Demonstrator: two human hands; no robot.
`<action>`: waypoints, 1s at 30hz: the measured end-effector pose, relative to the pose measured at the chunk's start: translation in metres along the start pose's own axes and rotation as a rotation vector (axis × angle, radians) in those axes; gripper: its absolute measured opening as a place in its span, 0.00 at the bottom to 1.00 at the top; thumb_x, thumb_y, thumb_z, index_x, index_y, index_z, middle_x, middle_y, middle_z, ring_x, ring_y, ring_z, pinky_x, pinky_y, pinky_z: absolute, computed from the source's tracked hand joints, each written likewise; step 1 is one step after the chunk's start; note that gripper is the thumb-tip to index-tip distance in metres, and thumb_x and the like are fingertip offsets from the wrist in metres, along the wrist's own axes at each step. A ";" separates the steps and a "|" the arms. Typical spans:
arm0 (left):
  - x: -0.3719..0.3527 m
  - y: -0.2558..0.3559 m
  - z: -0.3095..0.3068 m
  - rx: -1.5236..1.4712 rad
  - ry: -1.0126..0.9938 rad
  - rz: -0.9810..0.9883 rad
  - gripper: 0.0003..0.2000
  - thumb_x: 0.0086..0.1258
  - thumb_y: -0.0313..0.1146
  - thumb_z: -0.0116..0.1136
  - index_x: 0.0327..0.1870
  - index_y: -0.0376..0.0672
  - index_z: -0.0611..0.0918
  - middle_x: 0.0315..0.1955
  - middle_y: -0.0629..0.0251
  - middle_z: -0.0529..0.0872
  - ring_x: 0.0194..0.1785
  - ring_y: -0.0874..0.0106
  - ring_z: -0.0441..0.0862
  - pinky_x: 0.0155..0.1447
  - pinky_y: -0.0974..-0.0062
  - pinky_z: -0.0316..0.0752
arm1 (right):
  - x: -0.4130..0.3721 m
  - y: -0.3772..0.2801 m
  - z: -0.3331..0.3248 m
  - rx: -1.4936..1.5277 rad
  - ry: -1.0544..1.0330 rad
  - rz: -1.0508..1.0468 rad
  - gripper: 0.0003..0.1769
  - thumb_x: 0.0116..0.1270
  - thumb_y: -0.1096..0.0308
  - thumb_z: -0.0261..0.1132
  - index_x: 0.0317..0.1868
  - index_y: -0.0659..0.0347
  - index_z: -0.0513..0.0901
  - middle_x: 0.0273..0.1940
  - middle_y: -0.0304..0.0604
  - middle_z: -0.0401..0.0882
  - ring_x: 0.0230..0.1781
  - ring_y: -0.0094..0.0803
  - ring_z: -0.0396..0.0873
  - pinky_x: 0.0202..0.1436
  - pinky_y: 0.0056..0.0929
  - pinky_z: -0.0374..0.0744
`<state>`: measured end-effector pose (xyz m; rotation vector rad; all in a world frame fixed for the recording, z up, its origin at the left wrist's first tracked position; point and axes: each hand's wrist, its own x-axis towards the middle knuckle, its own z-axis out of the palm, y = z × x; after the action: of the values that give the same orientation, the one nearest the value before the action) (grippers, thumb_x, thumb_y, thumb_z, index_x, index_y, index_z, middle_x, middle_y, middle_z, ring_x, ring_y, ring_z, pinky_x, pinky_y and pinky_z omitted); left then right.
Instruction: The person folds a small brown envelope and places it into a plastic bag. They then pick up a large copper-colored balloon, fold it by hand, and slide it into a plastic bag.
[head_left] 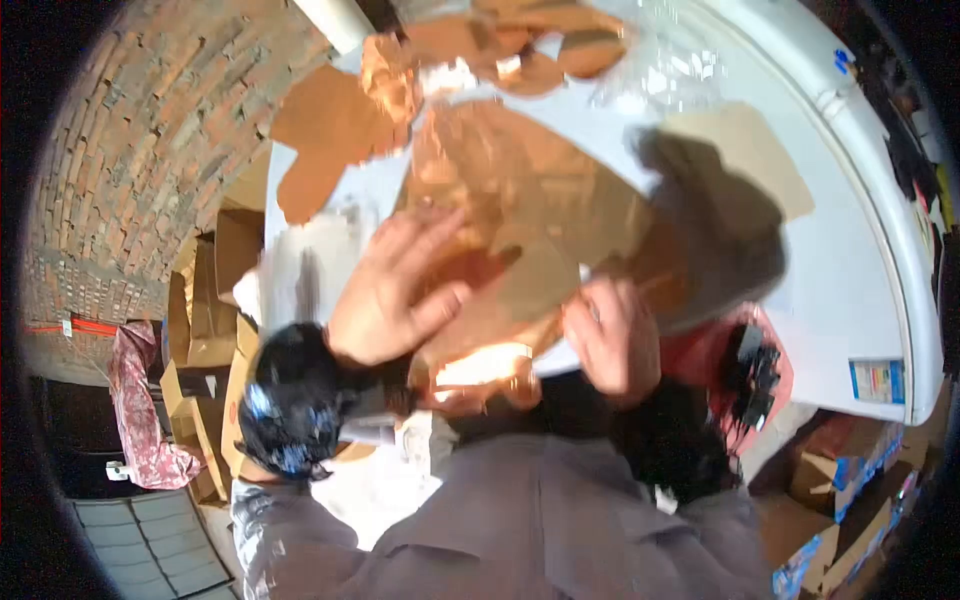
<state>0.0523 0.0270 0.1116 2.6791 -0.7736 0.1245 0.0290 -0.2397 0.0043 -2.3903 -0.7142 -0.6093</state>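
Note:
A large, shiny copper-coloured sheet (pixel 560 200), thin and creased like film, lies on the white table in front of me. My left hand (pixel 400 290) rests over its left part, fingers spread and holding nothing. At the sheet's near right edge, my right hand (pixel 615 335) is closed, its fingers pinched on that edge. A small white bit shows beside those fingertips. The sheet's near end (pixel 480 375) hangs toward my body and glares brightly in the light. A dark shadow falls across its right side.
More brown cut pieces (pixel 335 130) and crumpled copper film (pixel 388 75) lie toward the far left. Clear plastic (pixel 670 60) is at the back. A tan piece (pixel 750 160) lies right on the white table (pixel 830 300). Cardboard boxes (pixel 205 300) stand left, by a brick wall (pixel 110 150).

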 end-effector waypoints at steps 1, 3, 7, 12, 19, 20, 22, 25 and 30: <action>-0.021 0.023 0.008 0.099 -0.080 -0.011 0.39 0.66 0.45 0.68 0.76 0.40 0.67 0.72 0.47 0.69 0.79 0.48 0.60 0.79 0.50 0.56 | 0.000 -0.002 -0.004 -0.018 -0.012 0.003 0.07 0.56 0.71 0.68 0.35 0.58 0.79 0.40 0.41 0.73 0.41 0.41 0.75 0.44 0.40 0.78; -0.052 0.052 0.033 0.099 -0.039 -0.022 0.40 0.64 0.45 0.70 0.76 0.41 0.67 0.73 0.49 0.69 0.79 0.49 0.61 0.78 0.48 0.56 | 0.000 0.000 -0.002 -0.047 0.026 -0.018 0.08 0.55 0.71 0.69 0.35 0.58 0.79 0.40 0.41 0.73 0.42 0.41 0.74 0.45 0.40 0.78; -0.073 0.071 0.061 0.193 0.070 -0.093 0.42 0.63 0.48 0.70 0.76 0.40 0.67 0.73 0.49 0.70 0.78 0.48 0.63 0.78 0.48 0.57 | 0.006 -0.008 -0.008 -0.075 0.063 -0.026 0.09 0.54 0.71 0.70 0.34 0.57 0.79 0.40 0.41 0.73 0.43 0.41 0.74 0.47 0.40 0.78; -0.069 0.090 0.064 0.265 0.159 -0.134 0.39 0.64 0.42 0.69 0.76 0.38 0.67 0.71 0.49 0.72 0.75 0.48 0.67 0.77 0.48 0.59 | 0.017 -0.013 -0.013 -0.046 0.128 -0.095 0.08 0.54 0.71 0.70 0.33 0.58 0.79 0.39 0.42 0.73 0.41 0.42 0.74 0.46 0.40 0.77; -0.080 0.079 0.079 0.361 0.129 -0.152 0.34 0.61 0.25 0.58 0.74 0.40 0.70 0.71 0.53 0.74 0.74 0.53 0.71 0.76 0.52 0.63 | 0.006 -0.015 -0.016 -0.041 0.101 -0.084 0.07 0.56 0.70 0.70 0.33 0.58 0.80 0.38 0.41 0.74 0.40 0.42 0.75 0.46 0.40 0.78; -0.080 0.080 0.078 0.397 0.107 -0.161 0.32 0.65 0.30 0.60 0.74 0.41 0.71 0.70 0.54 0.76 0.73 0.55 0.72 0.75 0.53 0.65 | 0.003 -0.015 -0.016 -0.045 0.094 -0.082 0.07 0.56 0.70 0.70 0.34 0.58 0.80 0.38 0.41 0.74 0.40 0.42 0.75 0.46 0.40 0.78; -0.080 0.083 0.080 0.339 0.150 -0.166 0.31 0.69 0.34 0.61 0.74 0.41 0.71 0.69 0.54 0.76 0.72 0.54 0.73 0.75 0.53 0.65 | -0.001 -0.014 -0.013 -0.032 0.084 -0.078 0.07 0.57 0.70 0.70 0.34 0.58 0.80 0.39 0.41 0.75 0.41 0.42 0.75 0.46 0.39 0.78; -0.078 0.082 0.080 0.342 0.185 -0.151 0.30 0.71 0.41 0.63 0.73 0.41 0.72 0.67 0.53 0.78 0.70 0.53 0.74 0.73 0.53 0.66 | 0.000 -0.012 -0.013 -0.031 0.073 -0.105 0.07 0.58 0.70 0.69 0.35 0.58 0.80 0.40 0.41 0.77 0.42 0.41 0.76 0.46 0.38 0.79; -0.071 0.077 0.083 0.399 0.217 -0.151 0.30 0.69 0.38 0.64 0.71 0.40 0.73 0.64 0.53 0.80 0.69 0.52 0.75 0.72 0.53 0.68 | 0.006 -0.015 -0.016 0.070 0.050 -0.113 0.07 0.58 0.74 0.70 0.38 0.60 0.84 0.40 0.41 0.81 0.41 0.40 0.79 0.45 0.38 0.79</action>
<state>-0.0501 -0.0274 0.0447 3.0132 -0.5205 0.5768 0.0205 -0.2371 0.0255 -2.2745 -0.8398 -0.6774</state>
